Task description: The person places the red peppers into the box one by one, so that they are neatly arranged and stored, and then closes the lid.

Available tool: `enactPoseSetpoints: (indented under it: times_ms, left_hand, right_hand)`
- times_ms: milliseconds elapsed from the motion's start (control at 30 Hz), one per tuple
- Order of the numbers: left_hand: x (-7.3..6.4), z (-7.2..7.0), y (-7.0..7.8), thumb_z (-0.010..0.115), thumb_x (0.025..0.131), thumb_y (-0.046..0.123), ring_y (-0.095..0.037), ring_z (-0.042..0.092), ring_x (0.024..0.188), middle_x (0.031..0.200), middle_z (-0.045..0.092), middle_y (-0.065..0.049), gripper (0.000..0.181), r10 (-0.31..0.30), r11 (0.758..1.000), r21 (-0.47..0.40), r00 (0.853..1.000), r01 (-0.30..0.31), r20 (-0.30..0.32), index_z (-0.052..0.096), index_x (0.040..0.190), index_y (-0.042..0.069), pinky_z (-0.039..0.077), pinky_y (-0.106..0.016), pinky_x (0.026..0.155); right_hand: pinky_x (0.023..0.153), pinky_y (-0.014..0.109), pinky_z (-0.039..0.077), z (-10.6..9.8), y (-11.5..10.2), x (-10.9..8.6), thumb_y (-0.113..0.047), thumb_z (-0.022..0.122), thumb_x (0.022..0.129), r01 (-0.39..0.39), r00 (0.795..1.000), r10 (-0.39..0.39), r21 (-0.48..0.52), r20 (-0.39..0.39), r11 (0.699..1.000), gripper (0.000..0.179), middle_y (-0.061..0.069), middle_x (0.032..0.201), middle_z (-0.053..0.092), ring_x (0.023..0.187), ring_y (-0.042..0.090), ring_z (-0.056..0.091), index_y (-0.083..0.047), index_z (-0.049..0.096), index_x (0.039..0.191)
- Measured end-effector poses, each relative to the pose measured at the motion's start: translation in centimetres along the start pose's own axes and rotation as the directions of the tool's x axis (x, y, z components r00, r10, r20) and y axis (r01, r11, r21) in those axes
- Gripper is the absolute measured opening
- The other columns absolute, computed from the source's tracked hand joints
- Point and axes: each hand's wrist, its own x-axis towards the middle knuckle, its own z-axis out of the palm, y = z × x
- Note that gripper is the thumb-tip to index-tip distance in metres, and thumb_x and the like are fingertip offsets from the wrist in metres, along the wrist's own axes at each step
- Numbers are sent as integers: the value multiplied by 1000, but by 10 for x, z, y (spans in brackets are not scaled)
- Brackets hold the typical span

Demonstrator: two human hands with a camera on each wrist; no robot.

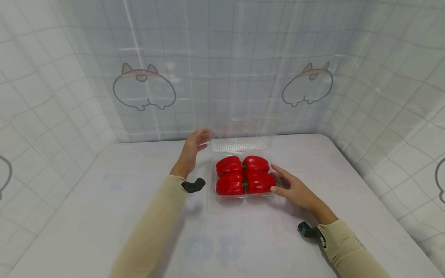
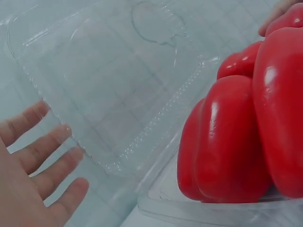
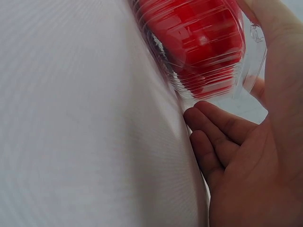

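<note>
A hinged clear plastic clamshell box (image 1: 212,196) stands on the table with red bell peppers (image 1: 230,183) packed in its base. Its transparent lid (image 1: 240,146) is raised at the far side, leaning back. My left hand (image 1: 195,146) is at the lid's left edge; in the left wrist view its spread fingers (image 2: 49,172) reach that edge, and contact is hard to tell. Beside the base's right end is my right hand (image 1: 293,189), thumb and forefinger spread at the rim. The right wrist view has the other fingers (image 3: 220,135) low beside the ribbed wall.
A pale white table (image 1: 114,216) carries the box. Behind it hangs a white gridded curtain (image 1: 194,69) with cartoon animal drawings, continuing along both sides. Dark wrist devices (image 1: 193,186) are worn at both sleeves.
</note>
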Motion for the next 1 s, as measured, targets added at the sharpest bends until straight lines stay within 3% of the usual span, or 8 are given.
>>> enactPoseSetpoints:
  times_ms: [133,367,567,667,867,1000]
  left_hand:
    - [-5,3,7,31,105,54,-30,49,130,136,56,-18,65,33,997,70,999,-33,-4,56,130,0,33,-49,113]
    - [-14,9,21,31,97,72,-26,49,128,135,58,-10,78,-32,985,171,999,38,-39,57,128,5,33,-51,113]
    - [-24,11,26,36,100,63,-30,48,127,134,55,-15,69,-54,969,238,997,66,-56,54,129,3,35,-51,111]
    - [-32,12,25,38,101,60,-30,45,128,136,52,-13,66,-70,955,286,996,82,-53,51,137,6,35,-51,111]
    - [-49,17,23,36,104,51,-29,40,135,142,51,-14,60,-27,964,264,999,31,-18,51,140,5,31,-51,114]
    - [-60,22,20,36,102,54,-27,40,135,148,48,-13,64,-11,961,275,1000,14,-12,48,145,9,31,-54,114]
  right_hand:
    - [103,53,46,-1,-1,-1,-39,74,90,-10,1000,10,-6,-5,1000,85,14,150,46,135,37,46,-22,28,159]
    - [103,53,45,-1,1,0,-38,73,91,2,1000,-2,-4,0,1000,84,14,150,47,135,37,47,-23,27,159]
    - [103,53,46,0,2,1,-38,73,91,10,1000,-10,-8,-4,1000,84,15,150,47,134,37,48,-23,28,159]
    - [103,53,45,1,0,1,-37,73,91,11,1000,-11,4,4,1000,84,15,150,46,134,37,48,-21,27,160]
    - [104,54,44,-1,-1,2,-38,73,91,-4,1000,4,12,3,1000,85,15,150,46,134,37,48,-19,27,160]
    - [104,54,44,-1,-1,2,-38,73,91,-6,1000,6,17,0,1000,85,15,150,46,134,37,48,-18,27,160]
